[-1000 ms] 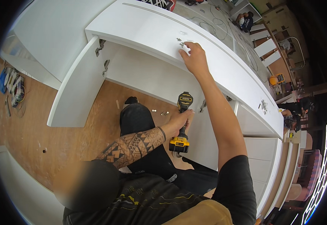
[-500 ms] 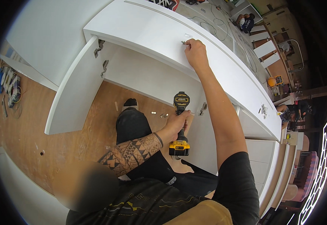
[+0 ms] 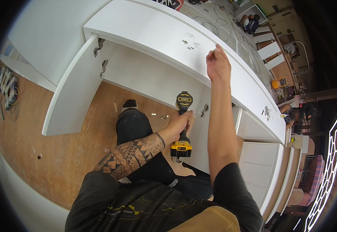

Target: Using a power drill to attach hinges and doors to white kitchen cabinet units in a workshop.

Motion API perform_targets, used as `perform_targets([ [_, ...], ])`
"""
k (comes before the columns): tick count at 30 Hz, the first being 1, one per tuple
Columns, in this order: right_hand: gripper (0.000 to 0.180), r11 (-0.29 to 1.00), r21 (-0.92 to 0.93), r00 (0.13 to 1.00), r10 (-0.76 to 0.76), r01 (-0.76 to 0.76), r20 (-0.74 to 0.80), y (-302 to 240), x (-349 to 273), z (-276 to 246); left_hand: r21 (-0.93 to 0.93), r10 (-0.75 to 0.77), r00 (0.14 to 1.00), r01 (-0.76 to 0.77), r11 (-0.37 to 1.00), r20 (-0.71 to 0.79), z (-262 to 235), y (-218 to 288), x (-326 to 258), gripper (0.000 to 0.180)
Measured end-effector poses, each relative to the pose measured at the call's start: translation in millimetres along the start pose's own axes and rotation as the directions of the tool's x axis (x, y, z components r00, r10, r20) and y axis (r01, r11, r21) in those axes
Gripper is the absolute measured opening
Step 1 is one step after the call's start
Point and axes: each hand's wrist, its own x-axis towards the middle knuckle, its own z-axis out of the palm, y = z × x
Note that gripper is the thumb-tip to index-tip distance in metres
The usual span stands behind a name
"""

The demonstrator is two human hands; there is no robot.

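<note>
In front of me my left hand (image 3: 179,124) is wrapped round the grip of a yellow-and-black cordless drill (image 3: 184,101), held upright before the open white cabinet. Above the cabinet's white top (image 3: 153,29), my right hand (image 3: 219,65) is raised with its fingers curled in and the fingertips close together. Whether a small piece sits between those fingertips is hidden. Left of that hand, small metal fittings (image 3: 185,41) and clear plastic scraps (image 3: 197,45) lie on the top. Another cluster of small hardware (image 3: 267,112) rests on its right end.
An open cabinet door (image 3: 73,91) with metal hinges (image 3: 104,67) juts out at left. Small metal pieces (image 3: 153,114) lie on the wooden floor (image 3: 79,143) by my foot. Tools (image 3: 11,91) are at far left. One person (image 3: 250,24) crouches far off; another (image 3: 292,114) is at right.
My right hand has moved right, away from the small fittings, leaving some uncovered on the top. My left hand still holds the drill in nearly the same place.
</note>
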Motion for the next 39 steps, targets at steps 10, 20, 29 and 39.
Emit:
perform_targets([
  [10, 0.033, 0.639, 0.717, 0.930, 0.366, -0.277, 0.033, 3.6, -103.9, -129.8, 0.015, 0.004, 0.999, -0.004, 1.000, -0.035, -0.9, 2.2, -1.3, 0.033],
  [20, 0.021, 0.929, 0.159, 0.856, 0.369, -0.334, -0.362, 33.1, -167.4, -219.8, 0.192, -0.033, 0.971, -0.014, 0.981, 0.239, 2.9, 6.1, -15.9, 0.038],
  [29, 0.026, 0.932, 0.292, 0.841, 0.327, -0.213, -0.431, 15.1, -159.1, -252.7, 0.445, 0.075, 0.912, -0.267, 0.855, 0.403, 0.6, -0.9, -35.3, 0.034],
  [39, 0.030, 0.929, 0.332, 0.832, 0.311, -0.163, -0.460, 2.7, -162.2, -252.7, 0.393, 0.056, 0.924, -0.216, 0.894, 0.379, -2.5, 8.2, -43.7, 0.033],
])
